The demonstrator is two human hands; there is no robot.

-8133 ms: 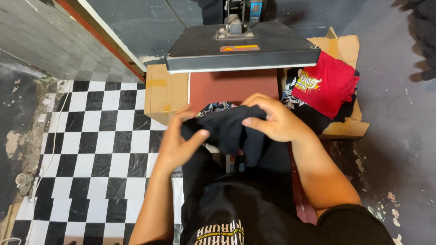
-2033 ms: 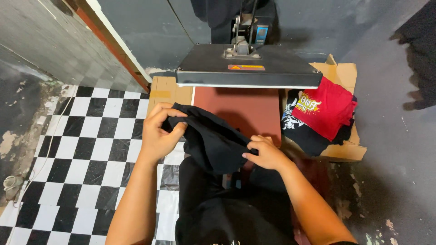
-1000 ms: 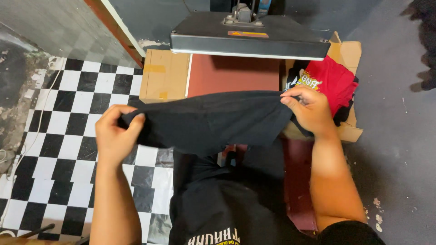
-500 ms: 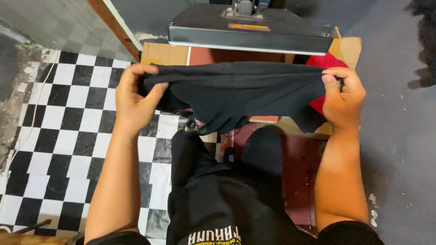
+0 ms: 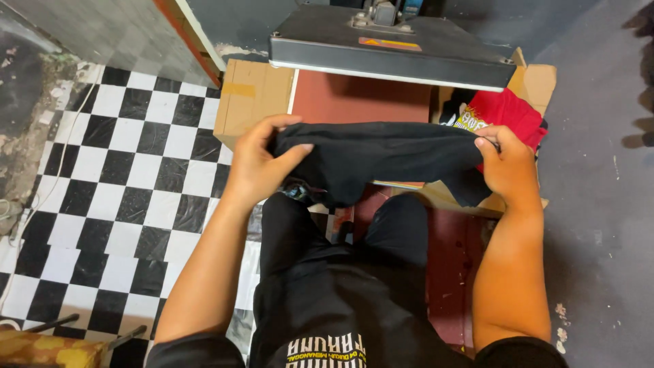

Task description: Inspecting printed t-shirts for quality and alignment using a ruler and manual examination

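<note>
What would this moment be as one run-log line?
left hand: grips black garment | right hand: grips other end | garment: stretched before heat press

Left arm: bare, stretched forward from the lower left, elbow slightly bent.
Left hand (image 5: pixel 262 163): raised before the chest, fingers curled and thumb pressed down in a closed pinch, knuckles outward.
Right arm: bare, forearm rising almost straight from the lower right.
Right hand (image 5: pixel 507 167): level with the left and well apart from it, fingers folded closed, back facing up.
</note>
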